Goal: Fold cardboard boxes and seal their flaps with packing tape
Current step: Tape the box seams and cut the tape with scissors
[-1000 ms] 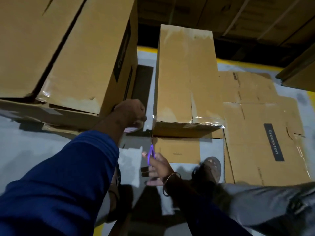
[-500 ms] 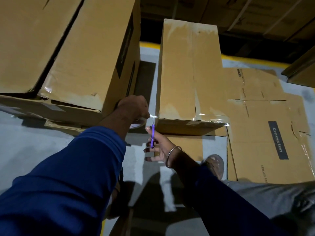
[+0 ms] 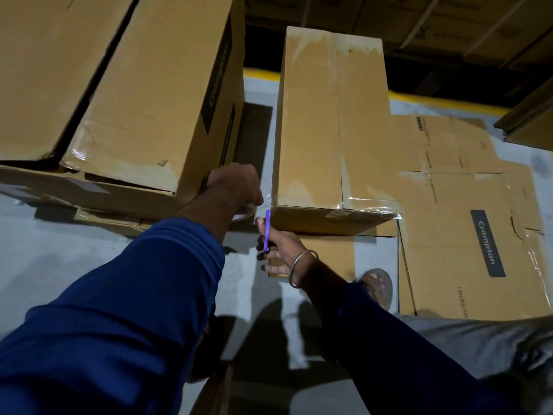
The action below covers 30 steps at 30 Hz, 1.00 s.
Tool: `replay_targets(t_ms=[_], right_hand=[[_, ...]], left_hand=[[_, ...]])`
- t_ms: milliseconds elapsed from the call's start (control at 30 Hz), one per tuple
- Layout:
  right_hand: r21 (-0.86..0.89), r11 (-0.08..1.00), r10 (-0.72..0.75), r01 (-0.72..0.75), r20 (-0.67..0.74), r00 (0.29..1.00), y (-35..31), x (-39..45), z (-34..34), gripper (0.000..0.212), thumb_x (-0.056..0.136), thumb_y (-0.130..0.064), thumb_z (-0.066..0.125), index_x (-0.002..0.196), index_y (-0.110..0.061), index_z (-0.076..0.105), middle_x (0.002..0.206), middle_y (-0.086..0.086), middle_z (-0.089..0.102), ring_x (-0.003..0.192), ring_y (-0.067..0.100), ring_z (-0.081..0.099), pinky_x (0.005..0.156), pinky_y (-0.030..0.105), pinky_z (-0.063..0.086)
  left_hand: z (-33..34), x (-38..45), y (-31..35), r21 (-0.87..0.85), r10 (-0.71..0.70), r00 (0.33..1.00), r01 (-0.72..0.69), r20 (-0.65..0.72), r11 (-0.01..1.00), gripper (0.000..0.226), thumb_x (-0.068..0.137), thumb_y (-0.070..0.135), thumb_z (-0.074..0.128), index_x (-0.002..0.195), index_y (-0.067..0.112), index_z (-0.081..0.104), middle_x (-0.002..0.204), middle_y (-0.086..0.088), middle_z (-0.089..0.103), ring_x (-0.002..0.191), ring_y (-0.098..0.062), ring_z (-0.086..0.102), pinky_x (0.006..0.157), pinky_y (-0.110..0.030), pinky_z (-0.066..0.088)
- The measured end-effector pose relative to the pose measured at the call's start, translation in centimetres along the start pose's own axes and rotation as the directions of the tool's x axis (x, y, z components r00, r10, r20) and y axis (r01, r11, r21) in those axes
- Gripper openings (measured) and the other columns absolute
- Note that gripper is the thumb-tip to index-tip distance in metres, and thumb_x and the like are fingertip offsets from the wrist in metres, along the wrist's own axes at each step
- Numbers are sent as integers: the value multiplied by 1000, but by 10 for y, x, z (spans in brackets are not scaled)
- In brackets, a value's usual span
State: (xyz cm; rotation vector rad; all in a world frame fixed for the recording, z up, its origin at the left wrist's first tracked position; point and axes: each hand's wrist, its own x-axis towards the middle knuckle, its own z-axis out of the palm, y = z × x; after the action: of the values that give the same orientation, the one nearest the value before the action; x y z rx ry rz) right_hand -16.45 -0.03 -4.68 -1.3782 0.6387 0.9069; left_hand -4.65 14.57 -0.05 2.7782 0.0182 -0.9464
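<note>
Head view: left hand (image 3: 236, 187) grips tape roll (image 3: 244, 211); right hand (image 3: 279, 250) pinches purple cutter (image 3: 267, 232) at taped box's (image 3: 332, 121) near-left corner. Box stands at 12 o'clock; flattened carton (image 3: 466, 223) on floor at 3 o'clock.

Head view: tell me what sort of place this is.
Probably a warehouse or packing area. Big cardboard boxes are stacked on a bare grey floor edged by a yellow line. Flattened cartons lie beside the taped box, and more boxes are piled in the dark behind.
</note>
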Motion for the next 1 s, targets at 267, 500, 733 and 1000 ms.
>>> replay_targets(t_ms=[267, 500, 733, 1000], right_hand=[[6, 1000, -5, 6, -22, 1000, -7, 2, 1, 43, 87, -55, 75, 86, -13, 68, 75, 2, 64, 78, 21, 62, 84, 40, 55], [16, 1000, -6, 7, -42, 999, -12, 13, 2, 43, 84, -54, 79, 78, -13, 68, 66, 0, 63, 75, 22, 61, 86, 44, 57], [-51, 994, 100, -98, 58, 993, -10, 9, 4, 47, 87, -56, 74, 95, -10, 68, 87, 6, 62, 86, 25, 59, 90, 46, 56], [-797, 590, -241, 130, -20, 970, 7, -3, -8, 48, 73, -56, 87, 77, -9, 76, 70, 11, 65, 66, 25, 53, 63, 33, 38]], left_hand=[[4, 3, 2, 49, -35, 998, 38, -56, 998, 34, 89, 50, 73, 103, 18, 70, 92, -5, 68, 86, -22, 66, 87, -44, 56], [3, 2, 6, 80, -67, 997, 71, -48, 994, 36, 88, 52, 74, 100, 18, 70, 91, -5, 67, 85, -21, 64, 85, -42, 56], [-10, -4, 11, 11, -174, 985, 174, 2, 985, 38, 85, 49, 78, 93, 13, 65, 91, -8, 66, 84, -24, 63, 86, -40, 54], [-62, -12, 10, 23, -74, 986, 71, 152, 997, 29, 89, 45, 74, 95, 17, 71, 104, -9, 69, 90, -22, 64, 82, -40, 52]])
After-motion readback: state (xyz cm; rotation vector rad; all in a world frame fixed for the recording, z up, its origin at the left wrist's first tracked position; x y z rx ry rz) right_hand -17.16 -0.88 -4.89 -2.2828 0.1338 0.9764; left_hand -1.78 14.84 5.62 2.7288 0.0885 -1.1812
